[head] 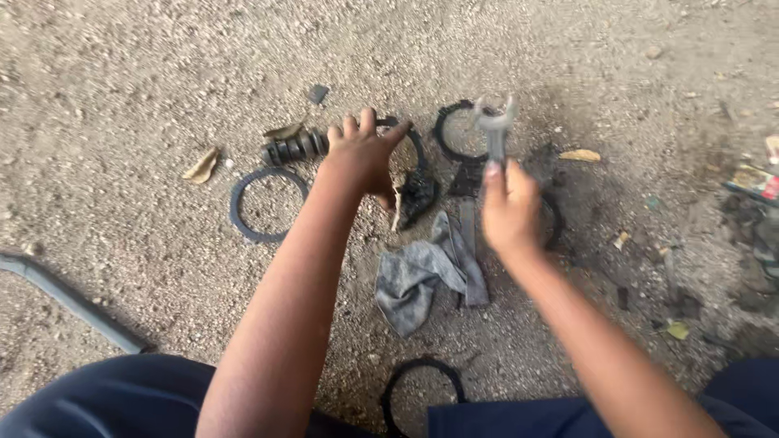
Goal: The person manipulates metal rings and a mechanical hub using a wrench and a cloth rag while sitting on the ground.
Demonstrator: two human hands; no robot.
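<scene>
Two bare hands work over gritty, pebbled ground [146,73], and we see them from above. Our left hand [363,154] reaches forward with its fingers spread and draped over the end of a ribbed, dark cylindrical part [294,148] that lies on the dirt; the fingers rest on it rather than clamp, and we cannot tell whether the palm grips anything beneath. Our right hand [509,212] is clenched around the shank of a dull grey metal wrench [494,128], whose open forked head stands upright above the fist, slightly blurred. Just left of the ribbed part lies a thin, flat black ring [240,217], and a second black ring [443,134] sits behind the wrench head. Between the hands rests a greasy black lump of a part [419,195], and below it a crumpled grey rag [414,280], soft and creased, touching a flat strip of metal. Another dark hoop [396,381] shows near our knees, beside dark blue trouser cloth [122,397]. A grey tube [65,296] runs slanting at the far left, and dry leaves [203,166] lie scattered about.
</scene>
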